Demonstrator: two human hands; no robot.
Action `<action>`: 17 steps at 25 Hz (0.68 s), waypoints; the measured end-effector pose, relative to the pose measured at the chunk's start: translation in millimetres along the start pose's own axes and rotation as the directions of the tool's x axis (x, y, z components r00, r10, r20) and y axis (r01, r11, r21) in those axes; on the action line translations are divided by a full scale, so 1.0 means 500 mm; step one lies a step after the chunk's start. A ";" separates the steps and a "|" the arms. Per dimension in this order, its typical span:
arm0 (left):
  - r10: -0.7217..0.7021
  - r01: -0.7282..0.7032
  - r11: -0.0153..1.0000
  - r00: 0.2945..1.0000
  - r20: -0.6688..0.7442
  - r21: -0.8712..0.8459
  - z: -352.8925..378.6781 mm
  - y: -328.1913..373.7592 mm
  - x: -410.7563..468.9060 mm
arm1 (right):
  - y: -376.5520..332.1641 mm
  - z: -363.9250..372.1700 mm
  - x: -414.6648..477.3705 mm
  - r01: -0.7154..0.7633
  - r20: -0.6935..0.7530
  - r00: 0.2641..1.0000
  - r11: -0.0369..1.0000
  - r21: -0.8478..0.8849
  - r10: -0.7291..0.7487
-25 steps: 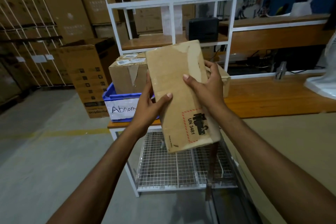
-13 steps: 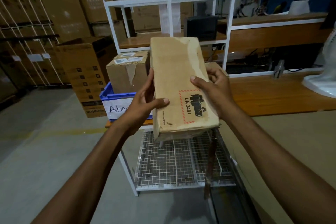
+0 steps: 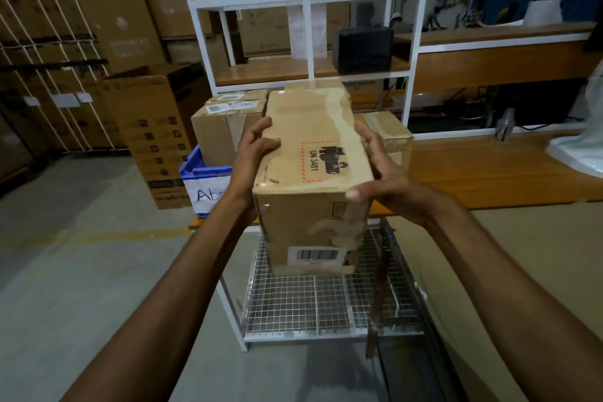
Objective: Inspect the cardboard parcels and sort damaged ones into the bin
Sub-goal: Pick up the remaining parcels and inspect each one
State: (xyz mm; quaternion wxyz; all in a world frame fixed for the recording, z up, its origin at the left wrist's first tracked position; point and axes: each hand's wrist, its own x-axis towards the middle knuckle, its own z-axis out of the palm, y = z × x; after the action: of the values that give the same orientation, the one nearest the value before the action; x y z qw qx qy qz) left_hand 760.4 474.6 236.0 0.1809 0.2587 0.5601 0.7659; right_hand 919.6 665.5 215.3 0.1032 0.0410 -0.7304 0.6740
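Inspection was the step in hand: the left hand [image 3: 249, 161] and right hand [image 3: 386, 181] each gripped a side of the cardboard parcel [image 3: 313, 170], fingers [image 3: 261, 128] curled over its edges, holding it in the air before the tabletop [image 3: 473, 166]. Its near end looked scuffed and torn; if judged damaged, it next needed carrying left into the blue bin [image 3: 199, 171]

the left arm [image 3: 169, 287] and right arm [image 3: 496, 271], both bare, reached forward and converged. the left hand [image 3: 254, 158] gripped the cardboard parcel [image 3: 313, 225] on its left side, fingers curled onto the top; the right hand [image 3: 386, 179] clasped the right side, thumb on the near corner.
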 end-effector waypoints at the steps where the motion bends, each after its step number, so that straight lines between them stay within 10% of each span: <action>1: -0.003 0.005 0.999 1.000 -0.031 0.049 0.009 0.008 0.001 | 0.007 0.004 0.001 0.006 -0.013 1.000 0.999 -0.037 -0.007; 9: 0.008 -0.158 0.898 0.939 0.344 0.410 -0.026 -0.012 -0.039 | 0.002 0.017 0.032 0.221 -0.594 0.766 0.968 -0.116 -0.246; 17: 0.203 -0.203 0.950 0.979 0.023 0.238 0.027 -0.003 -0.055 | 0.011 0.017 0.003 0.042 -0.349 0.933 0.988 -0.148 -0.092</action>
State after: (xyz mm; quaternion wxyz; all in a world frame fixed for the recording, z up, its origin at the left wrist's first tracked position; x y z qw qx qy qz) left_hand 790.6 469.8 232.2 0.0684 0.3340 0.6187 0.7078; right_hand 916.3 657.8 209.4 0.2585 -0.0636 -0.7429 0.6141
